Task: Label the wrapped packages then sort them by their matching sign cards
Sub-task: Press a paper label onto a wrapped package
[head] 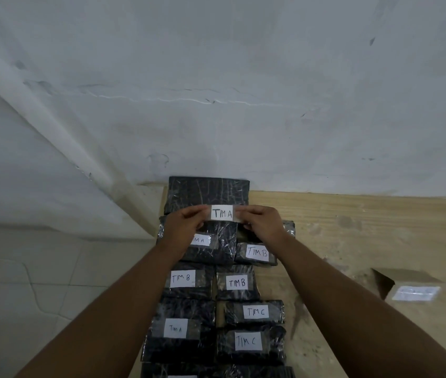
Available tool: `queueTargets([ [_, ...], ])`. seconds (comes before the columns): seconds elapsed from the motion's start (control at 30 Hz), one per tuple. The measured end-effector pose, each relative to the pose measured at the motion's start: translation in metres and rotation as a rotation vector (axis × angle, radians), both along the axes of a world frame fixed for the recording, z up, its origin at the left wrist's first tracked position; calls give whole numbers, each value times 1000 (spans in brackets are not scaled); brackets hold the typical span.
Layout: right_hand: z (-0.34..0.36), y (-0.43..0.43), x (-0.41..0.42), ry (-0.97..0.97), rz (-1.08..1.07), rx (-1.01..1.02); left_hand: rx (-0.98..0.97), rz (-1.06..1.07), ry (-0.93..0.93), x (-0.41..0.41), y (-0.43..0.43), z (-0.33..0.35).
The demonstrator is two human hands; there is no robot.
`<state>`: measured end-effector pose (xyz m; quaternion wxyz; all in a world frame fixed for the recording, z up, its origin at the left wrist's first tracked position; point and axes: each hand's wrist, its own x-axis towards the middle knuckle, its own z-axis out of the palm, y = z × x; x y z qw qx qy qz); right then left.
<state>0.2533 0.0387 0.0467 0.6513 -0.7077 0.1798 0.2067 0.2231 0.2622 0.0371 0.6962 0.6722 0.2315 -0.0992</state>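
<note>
A white label reading "TIM A" [222, 213] on clear tape is stretched between my two hands. My left hand [183, 223] pinches its left tape end and my right hand [263, 221] pinches its right end. The label hangs over the near edge of an unlabelled black wrapped package [207, 191] standing against the wall. Below it lie several labelled black packages in two columns: "TIM A" [201, 240], "TIM B" [257, 252], "TIM B" [182, 278], "TIM B" [237, 282], "TIM C" [255, 312], "TIM A" [175, 328], "TIM C" [247, 341].
The packages lie on a wooden table [352, 227] that abuts a white wall [243, 105]. A brown cardboard box [407, 287] with a white sticker sits at the right. Tiled floor [39, 282] shows past the table's left edge.
</note>
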Motion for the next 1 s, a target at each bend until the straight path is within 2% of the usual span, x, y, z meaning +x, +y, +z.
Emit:
queueTargets([
  [0.17, -5, 11, 11, -3, -22, -75, 159, 57, 0, 11, 2, -4],
  [0.3, -18, 23, 26, -4, 8, -250, 331, 36, 4, 24, 8, -6],
  [0.47, -26, 42, 50, -2, 34, -324, 500, -2, -5, 52, 20, -15],
  [0.8, -60, 61, 87, -43, 141, -565, 697, -127, -32, 88, 38, -53],
  [0.9, -67, 68, 83, -127, 130, -640, 832, -69, -95, 89, 35, -62],
  [1.0, -70, 74, 79, -322, 266, -837, 923, -125, -238, 91, 26, -67],
])
